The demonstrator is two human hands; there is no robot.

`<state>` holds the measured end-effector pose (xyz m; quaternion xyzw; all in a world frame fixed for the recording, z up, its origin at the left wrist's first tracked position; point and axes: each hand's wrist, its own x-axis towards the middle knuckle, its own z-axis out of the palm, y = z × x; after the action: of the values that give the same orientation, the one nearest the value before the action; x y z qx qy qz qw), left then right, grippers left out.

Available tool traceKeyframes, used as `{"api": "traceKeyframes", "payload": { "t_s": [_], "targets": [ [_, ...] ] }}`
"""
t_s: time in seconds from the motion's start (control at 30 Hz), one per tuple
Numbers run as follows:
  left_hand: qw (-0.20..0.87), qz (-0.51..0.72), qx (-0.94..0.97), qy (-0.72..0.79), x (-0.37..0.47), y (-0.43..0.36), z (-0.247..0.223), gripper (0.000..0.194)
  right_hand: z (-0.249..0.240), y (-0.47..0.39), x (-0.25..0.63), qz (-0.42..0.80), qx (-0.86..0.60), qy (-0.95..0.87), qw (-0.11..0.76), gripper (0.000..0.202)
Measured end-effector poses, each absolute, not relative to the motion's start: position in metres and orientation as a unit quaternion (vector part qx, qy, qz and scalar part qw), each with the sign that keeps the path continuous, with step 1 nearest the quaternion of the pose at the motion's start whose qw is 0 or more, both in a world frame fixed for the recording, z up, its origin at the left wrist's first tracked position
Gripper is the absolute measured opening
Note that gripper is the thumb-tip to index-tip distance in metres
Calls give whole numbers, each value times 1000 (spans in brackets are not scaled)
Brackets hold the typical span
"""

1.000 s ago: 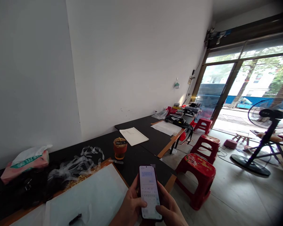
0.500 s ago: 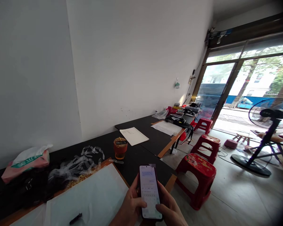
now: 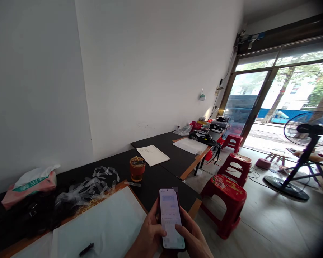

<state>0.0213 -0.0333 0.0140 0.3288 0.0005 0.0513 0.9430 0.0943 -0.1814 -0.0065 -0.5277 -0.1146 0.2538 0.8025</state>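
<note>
Both of my hands hold a phone (image 3: 171, 215) upright at the bottom centre, its lit screen facing me with lines of text and a keyboard. My left hand (image 3: 150, 231) wraps the left side, thumb over the lower left of the screen. Around the right side is my right hand (image 3: 192, 233), its thumb over the keyboard area. Left of the phone lie a pale sheet (image 3: 102, 222) and a small black object (image 3: 86, 249). A cup with an orange band (image 3: 137, 169) stands beyond it on the black table (image 3: 153, 179).
Clear plastic strips (image 3: 88, 188) and a pink tissue pack (image 3: 29, 188) lie at the left. A white pad (image 3: 153, 155) rests behind the cup. Red stools (image 3: 226, 200) stand at the right, with a black fan (image 3: 308, 150) farther off.
My right thumb has moved up and slightly left over the phone's screen. My left thumb has shifted slightly. Both hands still hold the phone in the same place.
</note>
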Motion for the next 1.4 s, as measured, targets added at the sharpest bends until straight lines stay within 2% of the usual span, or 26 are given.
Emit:
{"api": "traceKeyframes", "payload": {
  "t_s": [0.23, 0.5, 0.77, 0.97, 1.2, 1.4],
  "targets": [
    [932, 58, 358, -7, 23, -35, 10, 109, -4, -181, 94, 250, -547, -132, 788, 74],
    [928, 52, 368, 11, 22, -36, 15, 116, 4, -177, 90, 184, -645, -154, 726, 73],
    [938, 49, 342, 6, 21, -36, 17, 115, -1, -184, 94, 272, -490, -167, 811, 63],
    [940, 61, 335, -14, 23, -36, 9, 107, 4, -182, 91, 259, -522, -145, 800, 63],
    [943, 50, 329, 7, 23, -34, 14, 112, 5, -182, 89, 256, -530, -122, 799, 65],
    [948, 24, 313, 52, 18, -34, 25, 100, -3, -185, 93, 254, -523, -127, 804, 58]
  ]
}}
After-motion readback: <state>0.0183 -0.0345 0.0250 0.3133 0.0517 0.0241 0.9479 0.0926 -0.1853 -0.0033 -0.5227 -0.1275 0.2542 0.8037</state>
